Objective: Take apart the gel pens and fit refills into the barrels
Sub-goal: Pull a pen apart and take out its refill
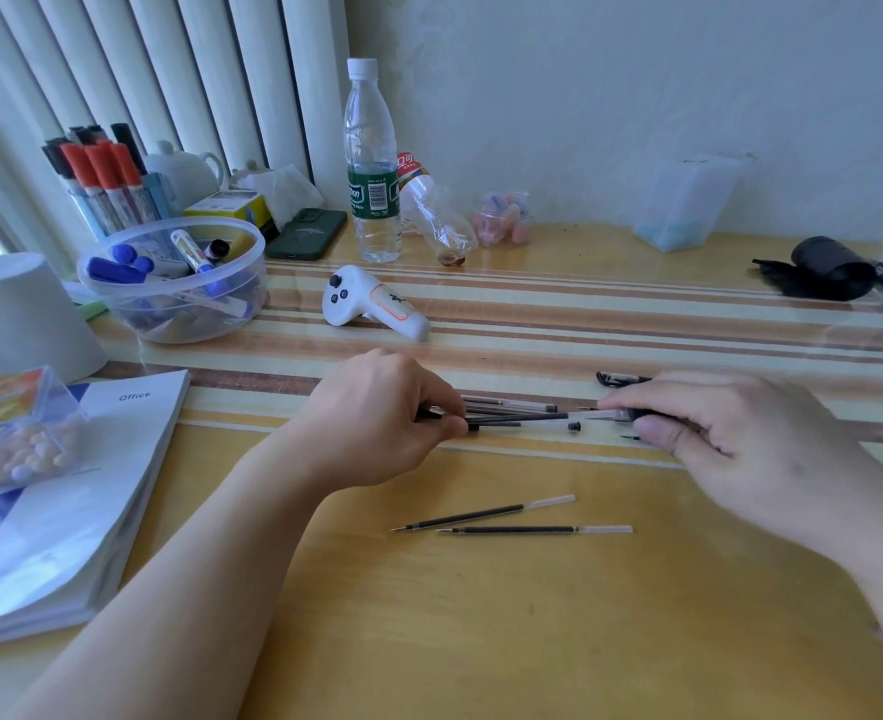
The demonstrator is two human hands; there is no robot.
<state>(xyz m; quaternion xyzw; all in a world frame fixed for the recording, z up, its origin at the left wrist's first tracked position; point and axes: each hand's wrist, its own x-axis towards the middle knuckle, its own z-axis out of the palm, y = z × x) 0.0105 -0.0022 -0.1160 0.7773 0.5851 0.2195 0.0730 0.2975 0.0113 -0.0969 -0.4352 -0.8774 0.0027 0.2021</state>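
Note:
My left hand (377, 418) pinches one end of a thin black refill (527, 417) that runs to the right. My right hand (730, 433) grips a clear pen barrel with a black grip (618, 414), and the refill's other end meets the barrel's mouth. Behind them lie several pens and barrels (512, 405) in a loose bundle. A small black pen part (574, 427) sits just below the refill, and a pen cap (617, 378) lies further back. Two loose refills (486, 516) (533, 530) rest on the desk nearer to me.
A stack of booklets (65, 511) and a clear box of beads (18, 433) lie at the left. A tub of markers (179, 283), a white controller (372, 304), a water bottle (372, 168) and a phone (307, 233) stand behind. A black pouch (829, 270) sits far right.

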